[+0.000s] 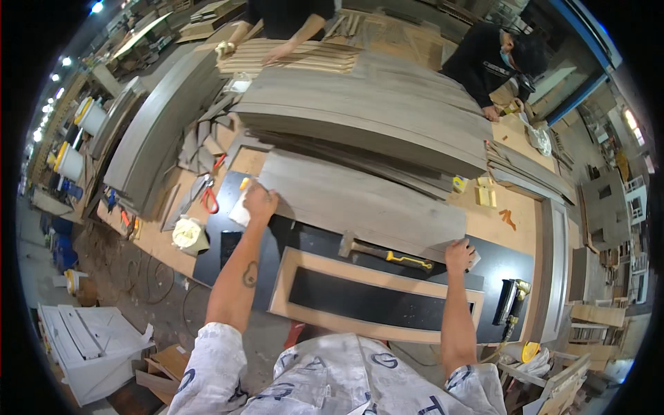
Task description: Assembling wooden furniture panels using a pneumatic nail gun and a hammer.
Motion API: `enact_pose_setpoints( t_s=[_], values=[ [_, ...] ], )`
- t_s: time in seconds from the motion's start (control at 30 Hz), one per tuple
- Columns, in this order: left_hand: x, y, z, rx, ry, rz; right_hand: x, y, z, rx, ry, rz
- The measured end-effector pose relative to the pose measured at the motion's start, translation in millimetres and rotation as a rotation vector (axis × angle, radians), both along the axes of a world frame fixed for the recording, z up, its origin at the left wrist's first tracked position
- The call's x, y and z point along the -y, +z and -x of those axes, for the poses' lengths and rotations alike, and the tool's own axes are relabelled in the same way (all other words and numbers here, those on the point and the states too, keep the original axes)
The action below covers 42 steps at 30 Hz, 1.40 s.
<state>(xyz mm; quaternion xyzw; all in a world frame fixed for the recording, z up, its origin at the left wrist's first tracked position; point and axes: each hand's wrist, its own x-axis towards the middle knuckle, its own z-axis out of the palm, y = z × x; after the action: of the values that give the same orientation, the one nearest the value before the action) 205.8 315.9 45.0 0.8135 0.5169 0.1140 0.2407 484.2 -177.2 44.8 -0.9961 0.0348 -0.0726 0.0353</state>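
Observation:
A long grey wood-grain board (366, 200) lies across the bench in front of me. My left hand (261, 202) is closed at its left end, right beside a white bottle-like thing (240, 210) with a yellow tip; the fingers are partly hidden. At the board's right end, my right hand (458, 256) grips the near corner, and a small pale piece (474, 260) shows past the fingers. Between my arms, a hammer (349, 245) with a black-and-yellow handle rests along the board's near edge. Closer to me lies a rectangular wooden frame (377, 326) on the dark surface.
Grey boards (366, 104) are stacked beyond, with more at left (162, 124). Red-handled cutters (209, 199) and a tub (188, 235) sit left, a nail gun (510, 303) right. Two people work across the bench, one (287, 24) at wooden strips, another (477, 66) at far right.

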Motion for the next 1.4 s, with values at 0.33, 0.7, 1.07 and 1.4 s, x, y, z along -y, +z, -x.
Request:
enact_pose_setpoints(
  t_s=[0.33, 0.7, 1.07, 1.4],
  values=[
    [17, 4, 20, 0.269, 0.241, 0.093, 64, -14, -75, -0.267, 0.096, -0.848],
    [104, 45, 56, 0.746, -0.227, -0.011, -16, 39, 78, -0.165, 0.724, -0.426],
    [152, 64, 174, 0.850, 0.177, 0.490, -83, 58, 147, -0.144, 1.287, -0.156],
    [41, 86, 236, 0.133, 0.432, -0.098, -125, 42, 103, -0.058, 0.888, -0.057]
  ],
)
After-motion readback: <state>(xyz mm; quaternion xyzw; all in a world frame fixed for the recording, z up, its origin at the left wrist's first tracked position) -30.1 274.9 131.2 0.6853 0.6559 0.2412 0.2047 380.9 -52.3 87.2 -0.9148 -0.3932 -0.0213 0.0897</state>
